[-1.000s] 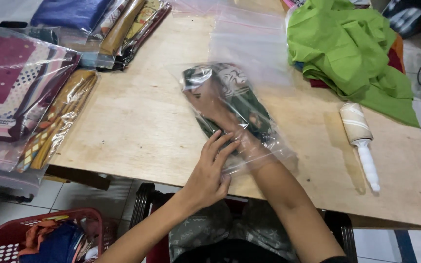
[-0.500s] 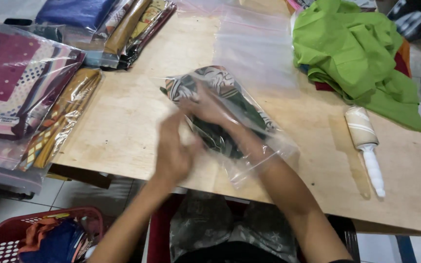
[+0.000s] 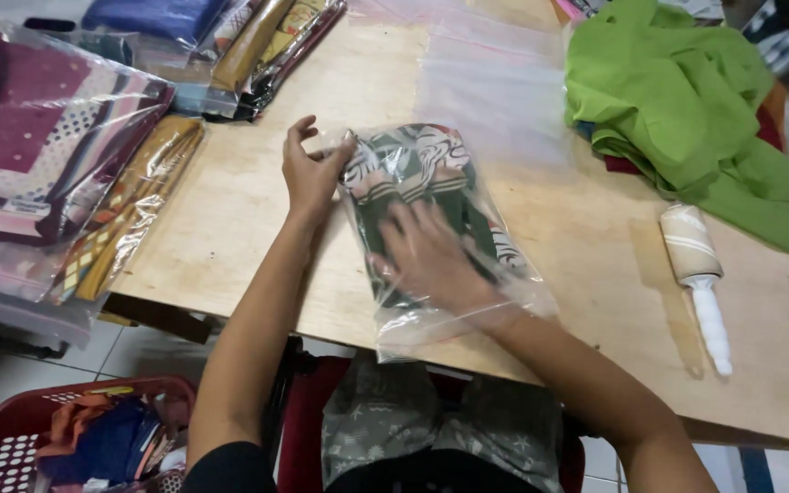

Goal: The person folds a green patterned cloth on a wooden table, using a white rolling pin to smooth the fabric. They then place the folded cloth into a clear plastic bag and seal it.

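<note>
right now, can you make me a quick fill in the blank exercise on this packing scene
1. The right hand is inside a clear plastic ____.
2. The left hand holds the bag's far ____ corner.
3. The lint roller lies on the wooden ____.
4. The cloth heap beyond the roller is ____.

Missing words: bag; left; table; green

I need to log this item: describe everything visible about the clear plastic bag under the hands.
The clear plastic bag lies flat on the plywood table, its open end hanging over the near edge. Inside sits a folded green cloth with white leaf-like patterns. The right hand is pushed inside the bag, pressing on the cloth; the left hand pinches the bag's far left corner.
</note>
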